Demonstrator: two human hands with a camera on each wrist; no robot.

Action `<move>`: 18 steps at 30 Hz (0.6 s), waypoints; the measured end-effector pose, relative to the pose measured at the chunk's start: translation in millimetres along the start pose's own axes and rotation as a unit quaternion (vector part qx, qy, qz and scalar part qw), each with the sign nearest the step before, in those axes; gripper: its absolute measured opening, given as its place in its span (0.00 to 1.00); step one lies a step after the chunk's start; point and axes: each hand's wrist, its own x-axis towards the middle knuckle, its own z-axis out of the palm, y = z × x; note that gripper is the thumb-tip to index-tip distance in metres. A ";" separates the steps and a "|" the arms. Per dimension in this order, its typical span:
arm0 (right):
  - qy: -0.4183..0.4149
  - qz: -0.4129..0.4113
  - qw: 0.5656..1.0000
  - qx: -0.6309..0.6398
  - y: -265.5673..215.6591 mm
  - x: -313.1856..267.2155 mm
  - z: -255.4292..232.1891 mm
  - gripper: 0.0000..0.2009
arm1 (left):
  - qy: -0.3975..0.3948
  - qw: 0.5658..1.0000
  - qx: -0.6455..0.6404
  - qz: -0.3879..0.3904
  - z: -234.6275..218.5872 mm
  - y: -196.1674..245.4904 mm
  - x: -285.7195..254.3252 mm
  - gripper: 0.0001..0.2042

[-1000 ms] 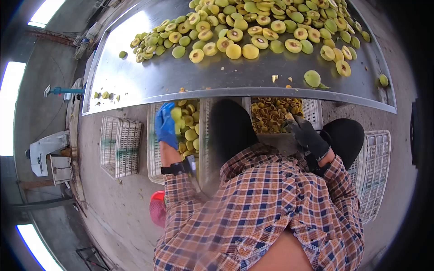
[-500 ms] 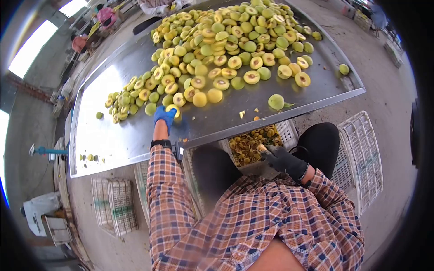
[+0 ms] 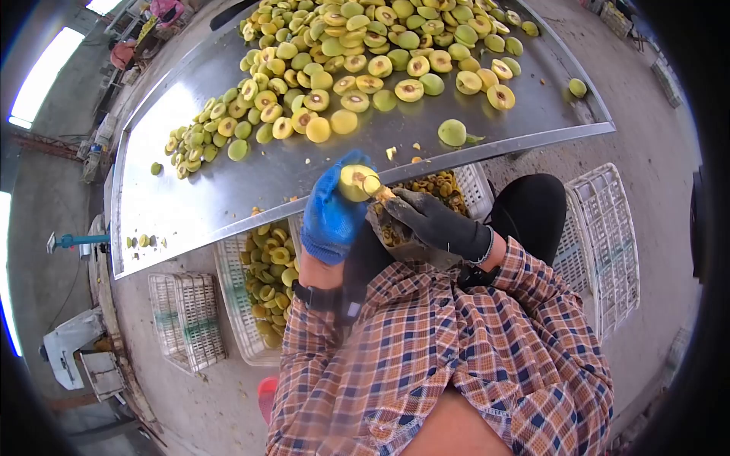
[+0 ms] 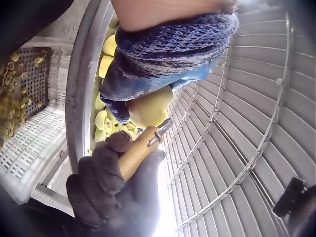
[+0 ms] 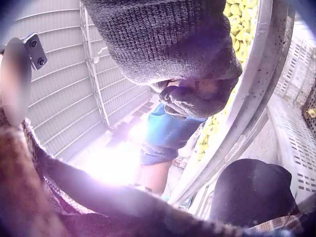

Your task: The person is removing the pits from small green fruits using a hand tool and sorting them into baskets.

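Note:
In the head view my left hand, in a blue glove, holds a yellow-green fruit half near the front edge of the metal table. My right hand, in a dark glove, grips a small pitting tool by its wooden handle. In the left wrist view, a thin metal loop tips the handle and lies right at the fruit. Seen from the right wrist, the dark glove hides the tool and the fruit. Many halved fruits, some with brown centres, are heaped on the table.
Below the table edge, a white crate on the left holds fruit halves; another between my knees holds brownish scraps. More white crates stand at far left and right. Other people are in the far left background.
My left hand went from over the left crate to the fruit on the table, took a half there, and has come back to my right hand. The right hand's tool now meets the fruit.

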 end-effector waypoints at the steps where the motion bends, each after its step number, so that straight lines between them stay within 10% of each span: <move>1: 0.003 0.005 1.000 0.000 2.4 -2.8 -0.6 0.15 | -0.001 1.000 -0.003 -0.004 4.6 2.0 -4.6 0.21; 4: 0.008 0.004 0.999 -0.038 19.5 -5.8 -6.6 0.15 | -0.040 0.961 -0.257 -0.092 13.2 11.9 -12.0 0.20; 6: 0.092 -0.380 0.828 -0.402 32.9 -3.5 -9.7 0.15 | -0.051 0.986 -0.146 -0.062 19.0 12.7 -17.6 0.20; 7: 0.092 -0.380 0.828 -0.401 37.6 -7.3 -10.2 0.15 | -0.061 0.997 -0.033 -0.030 21.2 13.3 -19.3 0.19; 9: 0.035 -0.165 0.974 -0.152 17.3 -14.0 -3.3 0.15 | -0.085 0.993 0.082 0.022 21.2 12.3 -21.2 0.20; 12: -0.035 0.018 0.999 -0.032 10.9 -15.4 -6.5 0.14 | -0.090 0.983 0.157 0.041 33.3 14.7 -25.6 0.22; 16: 0.004 -0.025 0.999 -0.026 15.7 -17.8 0.8 0.12 | -0.101 0.982 0.149 0.058 42.9 21.7 -31.0 0.23; 18: 0.017 -0.254 0.938 -0.235 25.7 -16.0 -4.9 0.11 | -0.110 0.988 0.104 0.025 42.2 20.4 -28.6 0.22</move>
